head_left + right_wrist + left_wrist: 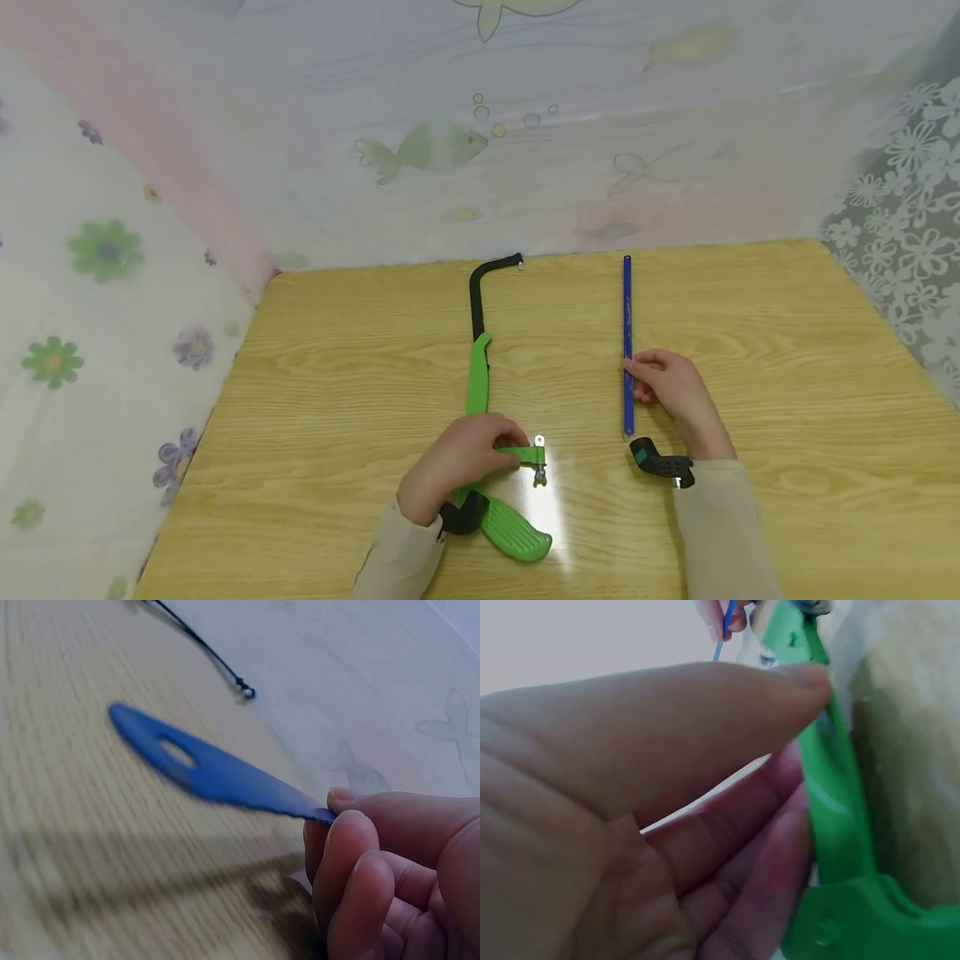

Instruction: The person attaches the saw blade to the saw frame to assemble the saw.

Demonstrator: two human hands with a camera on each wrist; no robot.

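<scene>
A hacksaw frame lies lengthwise on the table, its black bow bent to the right at the far end. My left hand holds its short green arm between thumb and fingers. At that arm's tip sit a metal blade holder and a wing nut; the ribbed handle points toward me. To the right, my right hand pinches a blue hacksaw blade by its edge, below its middle. The right wrist view shows the blade's slotted end raised over the table, its toothed edge facing down.
The wood-grain table meets a wall sheet printed with fish at the back. A flowered sheet hangs on the left and a grey flowered one on the right. Black wrist cameras sit at both cuffs.
</scene>
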